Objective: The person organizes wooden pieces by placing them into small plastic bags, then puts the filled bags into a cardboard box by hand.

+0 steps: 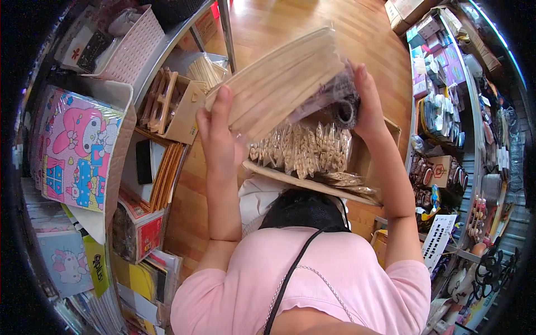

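In front of my chest my left hand (218, 128) grips the left end of a clear plastic pack of pale wooden sticks (285, 78), thumb pressed on its face. The pack tilts up to the right. My right hand (368, 106) is closed around a dark purplish bundle in clear plastic (340, 103), beside the right end of the stick pack. What the bundle contains I cannot make out. Below both hands stands an open cardboard box (312, 181). Inside it lie several clear packs of small wooden pieces (307, 145), which the stick pack partly covers.
Shelves line both sides. To the left are a pink basket (131, 47), a box of wooden items (184, 111) and a pink cartoon-print folder (81, 145). Packaged goods (438, 123) crowd the right shelf. Wood-look floor (268, 22) shows ahead.
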`<state>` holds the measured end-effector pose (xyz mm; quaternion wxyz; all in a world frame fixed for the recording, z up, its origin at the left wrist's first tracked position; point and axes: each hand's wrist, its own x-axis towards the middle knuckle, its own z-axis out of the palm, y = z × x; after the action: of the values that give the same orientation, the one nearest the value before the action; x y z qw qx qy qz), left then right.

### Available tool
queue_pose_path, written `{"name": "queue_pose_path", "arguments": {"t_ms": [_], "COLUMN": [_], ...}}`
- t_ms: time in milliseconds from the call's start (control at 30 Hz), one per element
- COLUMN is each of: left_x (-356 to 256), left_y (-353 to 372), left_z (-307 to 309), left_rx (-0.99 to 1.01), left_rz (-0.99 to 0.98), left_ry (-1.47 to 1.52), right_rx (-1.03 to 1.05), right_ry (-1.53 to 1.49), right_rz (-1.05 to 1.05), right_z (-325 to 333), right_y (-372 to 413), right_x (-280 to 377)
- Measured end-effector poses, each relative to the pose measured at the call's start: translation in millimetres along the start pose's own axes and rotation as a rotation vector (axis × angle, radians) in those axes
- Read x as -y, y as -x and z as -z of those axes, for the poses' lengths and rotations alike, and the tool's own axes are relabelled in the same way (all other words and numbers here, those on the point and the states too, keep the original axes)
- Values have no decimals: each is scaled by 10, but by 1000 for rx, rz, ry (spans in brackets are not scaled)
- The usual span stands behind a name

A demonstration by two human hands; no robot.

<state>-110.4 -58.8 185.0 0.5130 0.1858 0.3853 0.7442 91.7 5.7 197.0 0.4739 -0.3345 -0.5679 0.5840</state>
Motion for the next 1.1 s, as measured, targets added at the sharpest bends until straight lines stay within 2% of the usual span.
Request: {"name": "queue_pose_path", "arguments": {"t_ms": [67, 133, 200, 267, 300, 367, 400, 467, 533, 633, 700, 733, 800, 900, 967, 1000, 1067, 1100], "left_x": [-18, -35, -40, -56, -58, -96, -103, -26, 22, 57, 80, 71, 37, 64, 67, 74, 106, 127], "left_y": [-47, -88, -136, -147, -138, -88, -70, -90, -121, -153, -159, -150, -126, -111, -120, -124, -132, -129], "left_z": [53, 121, 183, 230, 244, 181, 151, 156, 181, 218, 229, 224, 195, 77, 16, -5, -45, -71], "left_rx": [25, 51, 144, 186, 228, 171, 116, 65, 14, 100, 74, 73, 393, 375, 352, 329, 311, 298], "left_rz": [5, 8, 48, 46, 45, 21, -4, -48, -96, -51, 100, 99, 249, 301, 290, 278, 222, 174], "left_ry": [-13, -24, -29, -67, -106, -115, -124, -166, -206, -167, -16, -17, 168, 113, 204, 292, 313, 326], "right_rx": [2, 50, 60, 90, 90, 150, 148, 153, 155, 152, 146, 124, 102, -2, -379, -486, -504, -486], "right_ry": [22, -181, -165, 162, 161, 642, 641, 532, 507, 510, 536, 556, 576, 500, 253, 199, 344, 343], "right_rz": [-14, -25, -40, 138, 136, 204, 202, -60, -39, 3, 24, 69, 116, 177, 81, 162, 430, 430], "right_z": [40, 51, 78, 109, 77, -32, -66, -115, -124, -103, -86, -79, -63, -12, 163, 222, 208, 97], "right_y": [7, -27, -24, 13, 45, 104, 103, 100, 101, 106, 107, 101, 90, 62, 34, -12, 48, 50], "right_x": [-3, 94, 132, 158, 197, 337, 395, 471, 469, 446, 403, 378, 313, 266, 320, 395, 506, 551]}}
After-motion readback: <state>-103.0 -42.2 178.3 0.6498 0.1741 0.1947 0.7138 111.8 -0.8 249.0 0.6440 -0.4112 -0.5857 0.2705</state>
